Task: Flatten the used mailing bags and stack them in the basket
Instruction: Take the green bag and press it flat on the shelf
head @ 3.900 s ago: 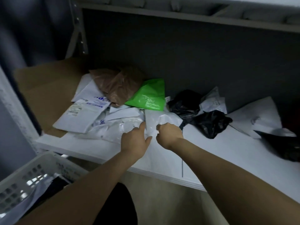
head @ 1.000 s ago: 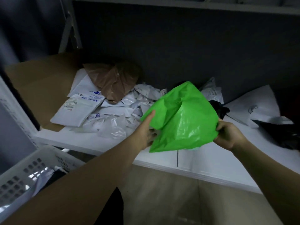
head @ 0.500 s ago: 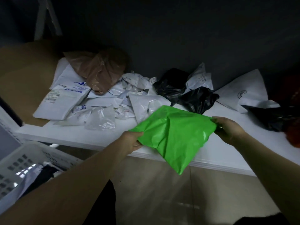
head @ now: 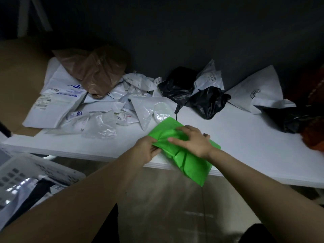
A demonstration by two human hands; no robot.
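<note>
A green mailing bag (head: 185, 155) is laid on the near edge of the white table (head: 245, 146), its near right corner hanging over the edge. Its left edge is pinched by the left hand (head: 147, 149), fingers closed on the plastic. The right hand (head: 191, 141) is pressed flat on top of it, fingers spread and gripping nothing. Farther left, white bags (head: 56, 106) and a brown bag (head: 94, 71) are piled; black bags (head: 201, 95) are heaped behind. The white basket (head: 22, 172) is seen at the near left, below the table.
</note>
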